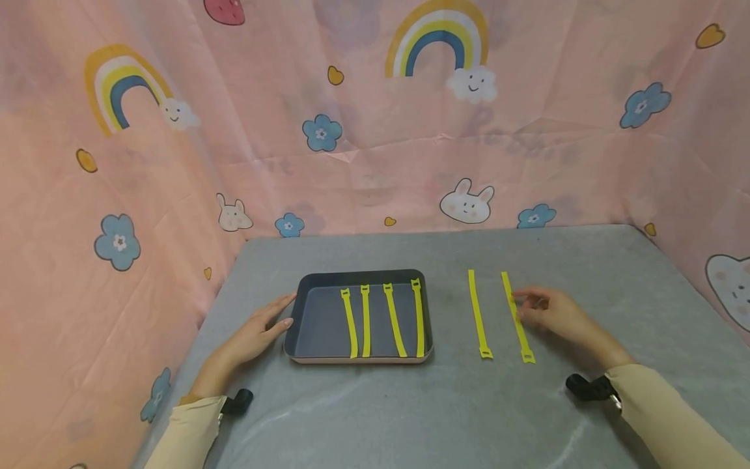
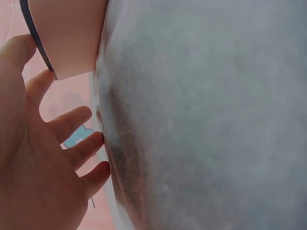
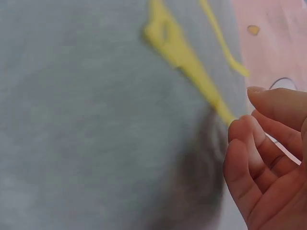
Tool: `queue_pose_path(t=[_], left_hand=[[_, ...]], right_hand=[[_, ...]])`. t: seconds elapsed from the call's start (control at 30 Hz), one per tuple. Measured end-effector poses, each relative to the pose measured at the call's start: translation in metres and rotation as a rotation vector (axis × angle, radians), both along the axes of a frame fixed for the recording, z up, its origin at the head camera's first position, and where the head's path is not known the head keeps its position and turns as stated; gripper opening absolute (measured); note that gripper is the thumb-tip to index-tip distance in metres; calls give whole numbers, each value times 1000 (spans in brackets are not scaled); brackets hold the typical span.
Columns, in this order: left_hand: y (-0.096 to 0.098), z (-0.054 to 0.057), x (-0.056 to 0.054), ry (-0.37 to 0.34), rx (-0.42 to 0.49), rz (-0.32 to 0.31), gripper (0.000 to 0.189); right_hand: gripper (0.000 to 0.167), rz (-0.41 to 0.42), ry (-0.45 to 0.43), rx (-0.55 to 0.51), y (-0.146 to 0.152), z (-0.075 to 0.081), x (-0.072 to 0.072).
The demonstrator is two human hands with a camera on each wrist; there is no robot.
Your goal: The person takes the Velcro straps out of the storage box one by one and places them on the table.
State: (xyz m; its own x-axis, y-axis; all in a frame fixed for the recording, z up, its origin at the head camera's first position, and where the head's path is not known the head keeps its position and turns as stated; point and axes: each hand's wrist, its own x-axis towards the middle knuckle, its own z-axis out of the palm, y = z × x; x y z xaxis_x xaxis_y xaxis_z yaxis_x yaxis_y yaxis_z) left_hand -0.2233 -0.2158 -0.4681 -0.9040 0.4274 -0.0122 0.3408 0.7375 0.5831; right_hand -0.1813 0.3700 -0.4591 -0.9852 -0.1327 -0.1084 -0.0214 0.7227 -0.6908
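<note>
A baking tray point(image 1: 319, 329), dark inside and pinkish outside, has several yellow cable straps with slotted heads lying in it side by side. My left hand point(image 1: 254, 333) touches the tray's left rim, with thumb and index finger against it and the fingers spread in the left wrist view. Right of the tray, two more yellow straps lie apart on the table, a nearer one point(image 1: 477, 312) and a rightmost one point(image 1: 518, 322). At the rightmost strap is my right hand point(image 1: 553, 316), fingers loosely bent. In the right wrist view its thumb stands apart from the fingers, with no strap pinched.
The grey table point(image 1: 375, 417) runs to a pink patterned cloth point(image 1: 363, 182) at the back and sides. A black wrist device point(image 1: 237, 402) sits on the left sleeve, and another point(image 1: 588, 387) on the right.
</note>
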Motion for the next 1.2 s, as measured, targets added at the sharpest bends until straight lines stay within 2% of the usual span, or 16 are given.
queue_pose_path(t=[0.27,0.4,0.57,0.7,0.87,1.2], left_hand=[[0,0,0,-4,-1,-8,61],[0,0,1,-7,-8,-1,61],[0,0,1,-13,-1,0,61],[0,0,1,-12,9,-4,61],[-1,-1,0,-1,-3,-5,60],[0,-2,-1,4,-6,-1,60]], right_hand=[[41,59,133,56,-23,30,-7],[38,98,157,82,-45,42,-13],[36,171,144,46,-73,52,-24],[37,264,141,34,-97,60,-36],[39,419,151,45,-130,70,-52],[37,660,121,124,-197,74,-77]])
